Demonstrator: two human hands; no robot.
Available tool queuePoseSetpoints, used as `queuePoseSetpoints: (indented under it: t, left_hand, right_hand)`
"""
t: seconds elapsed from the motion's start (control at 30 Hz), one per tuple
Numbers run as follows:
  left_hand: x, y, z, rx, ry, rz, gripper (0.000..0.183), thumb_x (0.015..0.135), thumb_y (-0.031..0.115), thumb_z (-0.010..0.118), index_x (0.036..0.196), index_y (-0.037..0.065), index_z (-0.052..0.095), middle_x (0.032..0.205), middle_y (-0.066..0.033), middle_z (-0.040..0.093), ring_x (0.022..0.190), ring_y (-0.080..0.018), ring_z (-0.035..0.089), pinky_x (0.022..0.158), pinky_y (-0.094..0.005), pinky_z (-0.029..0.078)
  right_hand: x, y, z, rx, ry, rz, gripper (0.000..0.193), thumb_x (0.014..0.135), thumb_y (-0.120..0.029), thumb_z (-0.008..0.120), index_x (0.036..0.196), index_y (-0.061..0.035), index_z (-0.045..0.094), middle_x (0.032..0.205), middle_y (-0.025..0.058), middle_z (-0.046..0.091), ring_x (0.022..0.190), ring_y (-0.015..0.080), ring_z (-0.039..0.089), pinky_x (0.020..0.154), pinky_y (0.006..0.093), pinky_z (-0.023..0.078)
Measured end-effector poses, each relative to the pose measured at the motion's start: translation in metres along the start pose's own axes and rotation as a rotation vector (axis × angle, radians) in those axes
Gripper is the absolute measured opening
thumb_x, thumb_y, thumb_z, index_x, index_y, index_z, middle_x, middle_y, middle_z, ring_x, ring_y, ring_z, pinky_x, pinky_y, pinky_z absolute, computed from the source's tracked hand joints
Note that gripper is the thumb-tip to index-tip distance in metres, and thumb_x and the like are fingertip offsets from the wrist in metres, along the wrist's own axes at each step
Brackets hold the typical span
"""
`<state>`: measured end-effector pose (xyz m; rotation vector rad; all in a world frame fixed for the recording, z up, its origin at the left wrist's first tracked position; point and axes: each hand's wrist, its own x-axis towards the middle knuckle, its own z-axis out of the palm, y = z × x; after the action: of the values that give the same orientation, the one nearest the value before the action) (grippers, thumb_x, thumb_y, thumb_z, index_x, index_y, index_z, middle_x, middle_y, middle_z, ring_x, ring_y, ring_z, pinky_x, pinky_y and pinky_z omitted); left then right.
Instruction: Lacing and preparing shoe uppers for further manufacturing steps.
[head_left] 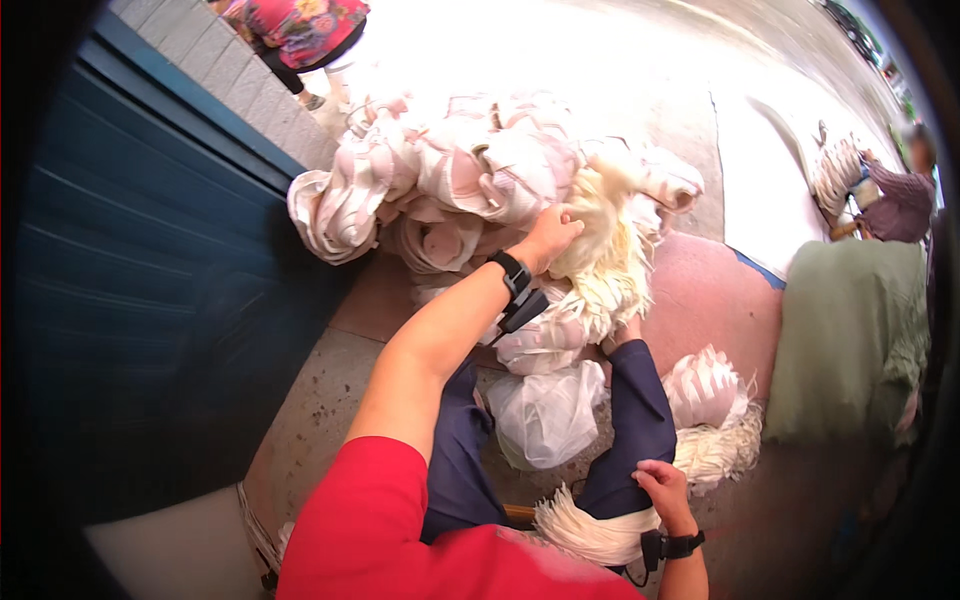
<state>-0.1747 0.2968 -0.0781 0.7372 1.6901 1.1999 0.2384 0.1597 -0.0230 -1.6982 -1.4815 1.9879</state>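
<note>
Nearest the wearer, a bundle of white strands (590,530) lies across the lap, between the dark trousers (635,420). The right hand (662,492) is held just above its right-hand end, near the right knee. Its fingers are loosely bent and no item is seen in it; whether thumb and fingertips meet cannot be told. A black wrist strap (683,545) is worn below this hand.

Between the shins sits a translucent plastic bag (545,420), crumpled. Right of the right leg, a further pale bundle (715,445) with loose strands rests on the floor.

Further out, the left hand (552,238) is extended to the cream strands (605,250), which hang down the right front of a large heap of white and pink bundles (480,170). Its fingers are curled at the strands' left edge; whether they grip cannot be determined.

A dark blue panel (170,280) stands to the left of the heap. To the right is a bulky green cloth-covered mass (850,340). Beyond it, a person in a dark top (895,205) is beside another pale bundle (836,178). At upper left, a person in floral clothing (305,30) is partly visible.
</note>
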Motion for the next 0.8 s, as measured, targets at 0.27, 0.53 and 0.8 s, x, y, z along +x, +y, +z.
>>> queuePoseSetpoints:
  t: [0.27,0.53,0.8]
  left_hand:
    - [-0.083,0.0,-0.179,1.067,0.779,0.647,0.044,0.064,0.009,0.065,0.105,0.005,0.049,0.097,-0.0132,0.05,0.095,-0.0294,0.046,0.084,-0.0383,0.036]
    - [-0.074,-0.065,-0.297,1.312,1.148,0.101,0.068,0.07,0.029,0.063,0.125,0.002,0.032,0.124,-0.0205,0.037,0.117,-0.0352,0.033,0.094,-0.0466,0.03]
    - [-0.073,-0.062,-0.307,1.439,0.908,-0.089,0.047,0.077,0.022,0.048,0.122,0.014,0.036,0.116,-0.0137,0.043,0.109,-0.0356,0.04,0.085,-0.0506,0.036]
  right_hand:
    - [0.001,-0.002,0.001,0.022,-0.023,0.002,0.015,0.075,0.001,0.058,0.09,0.002,0.059,0.078,0.0075,0.062,0.07,0.0114,0.058,0.062,0.021,0.046]
    - [0.0,-0.015,0.003,-0.119,-0.058,0.024,0.016,0.077,-0.005,0.059,0.091,0.0012,0.06,0.076,0.0036,0.061,0.065,0.0081,0.055,0.061,0.0203,0.045]
    - [0.133,-0.104,-0.031,-0.565,-0.101,-0.328,0.018,0.081,-0.012,0.053,0.092,0.0008,0.059,0.066,0.0039,0.057,0.059,0.0085,0.053,0.054,0.0243,0.044]
